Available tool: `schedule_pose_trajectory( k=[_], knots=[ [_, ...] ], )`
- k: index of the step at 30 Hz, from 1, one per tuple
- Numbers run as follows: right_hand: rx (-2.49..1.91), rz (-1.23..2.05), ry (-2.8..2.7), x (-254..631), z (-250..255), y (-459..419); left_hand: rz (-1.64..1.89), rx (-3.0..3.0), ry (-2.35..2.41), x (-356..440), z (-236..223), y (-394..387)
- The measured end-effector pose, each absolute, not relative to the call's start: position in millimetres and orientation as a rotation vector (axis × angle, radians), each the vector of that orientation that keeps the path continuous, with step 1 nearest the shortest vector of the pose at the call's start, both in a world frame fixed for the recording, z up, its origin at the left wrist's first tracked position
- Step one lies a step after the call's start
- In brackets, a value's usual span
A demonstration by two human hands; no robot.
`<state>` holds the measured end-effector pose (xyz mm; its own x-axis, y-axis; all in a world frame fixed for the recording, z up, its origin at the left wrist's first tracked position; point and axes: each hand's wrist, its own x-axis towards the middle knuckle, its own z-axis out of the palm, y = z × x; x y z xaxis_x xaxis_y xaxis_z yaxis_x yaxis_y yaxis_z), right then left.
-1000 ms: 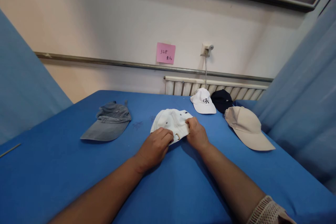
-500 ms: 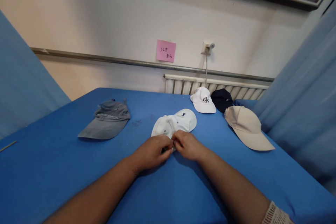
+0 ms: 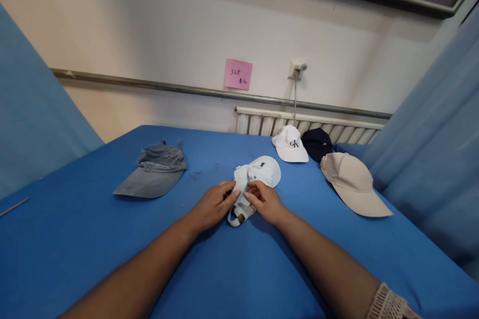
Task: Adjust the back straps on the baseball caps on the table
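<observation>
A pale, whitish baseball cap (image 3: 266,174) with a small dark emblem lies on the blue-covered table, its brim pointing away to the right. The crown is folded in on itself, and the back strap with a brassy buckle loops toward me. My left hand (image 3: 215,203) grips the folded left edge of the crown between thumb and fingers. On the other side, my right hand (image 3: 266,203) has its thumb and fingertips closed on the cap's near right part. Some of the fabric is hidden under my fingers.
A grey cap (image 3: 157,169) sits to the left. Toward the back right are a white cap (image 3: 290,144) with black letters, a dark navy cap (image 3: 317,143) and a beige cap (image 3: 354,182). A thin stick (image 3: 14,207) lies far left. Behind the table is a radiator (image 3: 254,122).
The cap's left side has been folded inward, making it narrower, and the strap with its buckle has come into view. My hands have shifted their grip and moved slightly apart.
</observation>
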<state>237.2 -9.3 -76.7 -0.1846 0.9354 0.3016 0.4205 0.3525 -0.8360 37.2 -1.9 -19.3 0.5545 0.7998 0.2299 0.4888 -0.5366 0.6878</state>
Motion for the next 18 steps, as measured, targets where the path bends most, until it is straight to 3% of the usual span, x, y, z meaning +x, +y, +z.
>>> schedule_pose_trajectory(
  k=[3,8,13,18],
  knots=[
    [-1.074,0.985,-1.648,237,-85,-3,0.679,2.05,0.799,44,-22,-9],
    [-0.899,1.301,-1.496,237,-91,2,0.791,1.777,0.83,50,-43,-1],
    [-0.774,1.444,-1.303,240,-80,-4,0.969,1.799,1.046,46,-50,8],
    [-0.653,1.582,-1.147,241,-68,-12,0.868,2.012,1.067,47,-48,6]
  ],
)
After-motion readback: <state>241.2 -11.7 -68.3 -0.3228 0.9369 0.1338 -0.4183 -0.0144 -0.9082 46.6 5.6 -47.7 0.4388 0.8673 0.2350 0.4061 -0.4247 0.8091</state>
